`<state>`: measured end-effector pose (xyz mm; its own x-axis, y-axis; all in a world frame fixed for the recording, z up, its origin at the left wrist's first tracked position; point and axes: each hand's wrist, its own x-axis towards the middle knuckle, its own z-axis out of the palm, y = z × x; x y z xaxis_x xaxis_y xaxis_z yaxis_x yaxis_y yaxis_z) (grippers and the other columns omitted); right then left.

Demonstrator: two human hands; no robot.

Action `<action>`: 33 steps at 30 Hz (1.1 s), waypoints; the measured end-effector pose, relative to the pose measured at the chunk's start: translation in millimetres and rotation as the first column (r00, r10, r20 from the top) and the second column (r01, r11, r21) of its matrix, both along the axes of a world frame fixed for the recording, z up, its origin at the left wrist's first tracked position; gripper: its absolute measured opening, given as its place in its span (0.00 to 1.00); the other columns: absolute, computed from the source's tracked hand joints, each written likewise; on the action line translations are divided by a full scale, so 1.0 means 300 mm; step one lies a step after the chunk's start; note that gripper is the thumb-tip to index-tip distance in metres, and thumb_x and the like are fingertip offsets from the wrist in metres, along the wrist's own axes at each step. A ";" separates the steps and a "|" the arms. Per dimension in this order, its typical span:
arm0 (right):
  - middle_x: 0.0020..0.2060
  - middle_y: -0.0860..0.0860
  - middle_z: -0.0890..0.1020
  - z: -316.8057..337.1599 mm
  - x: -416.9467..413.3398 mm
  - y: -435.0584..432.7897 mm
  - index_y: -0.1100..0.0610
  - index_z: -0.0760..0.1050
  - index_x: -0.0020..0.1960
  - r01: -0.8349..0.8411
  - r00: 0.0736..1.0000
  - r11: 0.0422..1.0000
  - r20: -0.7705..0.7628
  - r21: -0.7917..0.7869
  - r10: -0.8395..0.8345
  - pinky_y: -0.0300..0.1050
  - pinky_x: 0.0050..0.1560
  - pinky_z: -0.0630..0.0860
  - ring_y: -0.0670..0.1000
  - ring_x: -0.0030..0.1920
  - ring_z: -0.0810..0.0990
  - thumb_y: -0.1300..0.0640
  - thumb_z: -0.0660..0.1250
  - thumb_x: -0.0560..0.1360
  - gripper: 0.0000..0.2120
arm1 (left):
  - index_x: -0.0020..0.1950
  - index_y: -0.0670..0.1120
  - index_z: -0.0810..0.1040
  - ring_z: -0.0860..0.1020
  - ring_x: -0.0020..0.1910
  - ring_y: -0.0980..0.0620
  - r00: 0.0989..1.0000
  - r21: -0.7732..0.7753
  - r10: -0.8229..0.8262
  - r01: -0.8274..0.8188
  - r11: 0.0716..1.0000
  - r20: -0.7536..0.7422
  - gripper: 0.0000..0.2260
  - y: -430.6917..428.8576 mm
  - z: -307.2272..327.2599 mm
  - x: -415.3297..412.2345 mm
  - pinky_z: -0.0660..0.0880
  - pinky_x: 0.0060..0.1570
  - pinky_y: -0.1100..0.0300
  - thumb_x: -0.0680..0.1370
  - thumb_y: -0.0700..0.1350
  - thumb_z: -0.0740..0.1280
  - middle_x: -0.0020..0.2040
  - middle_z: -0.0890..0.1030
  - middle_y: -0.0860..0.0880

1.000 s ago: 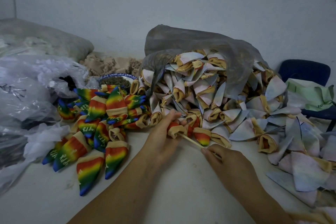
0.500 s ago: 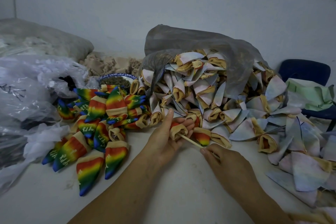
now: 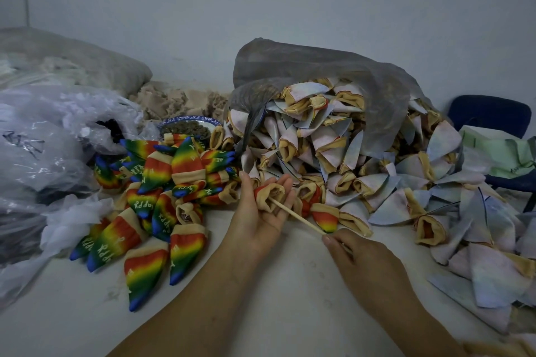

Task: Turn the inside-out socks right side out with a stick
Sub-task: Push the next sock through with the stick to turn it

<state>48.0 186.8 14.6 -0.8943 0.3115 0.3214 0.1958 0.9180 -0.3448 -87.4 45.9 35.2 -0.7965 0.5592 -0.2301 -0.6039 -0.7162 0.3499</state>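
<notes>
Turned socks (image 3: 162, 200) lie at 9 o'clock of the left hand (image 3: 261, 211), which cradles a sock (image 3: 268, 195) on nearly straight fingers. The stick (image 3: 298, 217) enters its cuff, slanting to 4 o'clock, where the right hand (image 3: 365, 264) pinches it. The turn looks almost done; next, draw the stick out straight

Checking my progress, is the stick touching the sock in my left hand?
Touching. Head view: the stick runs into the cuff of the sock resting on the left hand.
</notes>
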 end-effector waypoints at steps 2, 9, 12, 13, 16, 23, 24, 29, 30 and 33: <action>0.27 0.45 0.73 0.003 0.002 -0.001 0.42 0.71 0.45 0.006 1.000 1.000 -0.009 -0.001 -0.006 0.36 0.30 0.65 0.44 0.31 0.74 0.39 0.51 0.78 0.13 | 0.59 0.38 0.77 0.85 0.48 0.45 1.000 -0.010 -0.004 0.003 1.000 -0.010 0.28 0.000 -0.003 -0.002 0.83 0.38 0.52 0.76 0.62 0.64 0.52 0.85 0.38; 0.26 0.46 0.72 0.013 0.006 -0.005 0.42 0.69 0.42 0.021 1.000 1.000 -0.004 -0.013 -0.021 0.36 0.29 0.63 0.44 0.30 0.73 0.39 0.51 0.78 0.13 | 0.50 0.40 0.80 0.85 0.47 0.46 0.995 -0.087 -0.042 0.035 0.996 -0.091 0.25 0.005 -0.012 -0.001 0.83 0.43 0.51 0.68 0.61 0.69 0.50 0.85 0.40; 0.27 0.46 0.72 0.013 0.005 -0.007 0.41 0.67 0.41 0.029 1.000 0.999 0.013 -0.013 -0.029 0.38 0.32 0.66 0.44 0.32 0.74 0.38 0.50 0.78 0.13 | 0.45 0.39 0.81 0.85 0.45 0.45 0.989 -0.133 -0.065 0.047 0.990 -0.135 0.22 0.017 -0.022 0.010 0.83 0.48 0.49 0.68 0.59 0.72 0.45 0.85 0.40; 0.27 0.46 0.72 0.013 0.005 -0.007 0.41 0.68 0.41 0.031 0.999 0.999 0.014 -0.014 -0.031 0.39 0.32 0.66 0.44 0.33 0.74 0.38 0.50 0.78 0.13 | 0.42 0.39 0.82 0.85 0.45 0.45 0.985 -0.138 -0.086 0.065 0.988 -0.151 0.20 0.022 -0.025 0.016 0.83 0.48 0.50 0.69 0.57 0.72 0.43 0.85 0.41; 0.27 0.46 0.72 0.012 0.006 -0.010 0.41 0.66 0.40 0.036 0.999 0.999 0.020 -0.027 -0.035 0.37 0.31 0.65 0.44 0.33 0.74 0.38 0.50 0.78 0.13 | 0.35 0.40 0.82 0.85 0.44 0.45 0.973 -0.147 -0.134 0.107 0.983 -0.190 0.15 0.031 -0.031 0.032 0.82 0.46 0.51 0.72 0.53 0.73 0.37 0.82 0.43; 0.29 0.46 0.76 0.022 0.007 -0.019 0.40 0.68 0.37 0.031 0.998 0.992 0.063 -0.124 -0.023 0.38 0.33 0.68 0.43 0.34 0.76 0.38 0.52 0.78 0.14 | 0.35 0.42 0.77 0.84 0.49 0.41 0.931 -0.193 -0.176 0.117 0.974 -0.321 0.16 0.046 -0.029 0.053 0.82 0.48 0.50 0.81 0.47 0.63 0.32 0.78 0.42; 0.32 0.44 0.79 0.025 0.006 -0.023 0.40 0.71 0.39 0.023 0.998 0.980 0.067 -0.198 -0.010 0.38 0.36 0.70 0.42 0.36 0.77 0.39 0.54 0.78 0.13 | 0.35 0.42 0.76 0.84 0.49 0.41 0.928 -0.185 -0.170 0.112 0.976 -0.332 0.17 0.045 -0.025 0.056 0.82 0.48 0.51 0.82 0.47 0.62 0.32 0.77 0.42; 0.34 0.35 0.81 0.040 0.001 -0.049 0.44 0.79 0.39 -0.035 0.996 0.813 0.044 -0.581 0.074 0.22 0.35 0.66 0.26 0.39 0.75 0.46 0.60 0.79 0.13 | 0.30 0.44 0.76 0.85 0.43 0.44 0.922 -0.151 -0.131 0.081 0.985 -0.363 0.20 0.050 -0.007 0.064 0.82 0.47 0.52 0.81 0.49 0.62 0.28 0.76 0.44; 0.34 0.34 0.81 0.042 0.002 -0.052 0.44 0.79 0.39 -0.037 0.997 0.806 0.038 -0.591 0.074 0.22 0.35 0.66 0.26 0.38 0.75 0.46 0.60 0.79 0.13 | 0.30 0.44 0.76 0.85 0.42 0.44 0.926 -0.154 -0.117 0.065 0.986 -0.360 0.19 0.053 -0.007 0.068 0.82 0.46 0.52 0.80 0.50 0.63 0.28 0.76 0.44; 0.37 0.35 0.82 0.041 0.004 -0.056 0.40 0.76 0.40 -0.024 0.996 0.854 0.060 -0.519 0.065 0.25 0.37 0.68 0.32 0.43 0.78 0.44 0.58 0.79 0.12 | 0.31 0.44 0.78 0.85 0.43 0.45 0.940 -0.144 -0.091 0.046 0.989 -0.328 0.18 0.057 -0.016 0.071 0.82 0.47 0.52 0.75 0.54 0.66 0.32 0.80 0.43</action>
<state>49.3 169.9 26.9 -0.9256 0.3738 0.0587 0.2020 0.6194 -0.7587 -66.0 62.9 30.5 -0.8008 0.5980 -0.0335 -0.4824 -0.6109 0.6278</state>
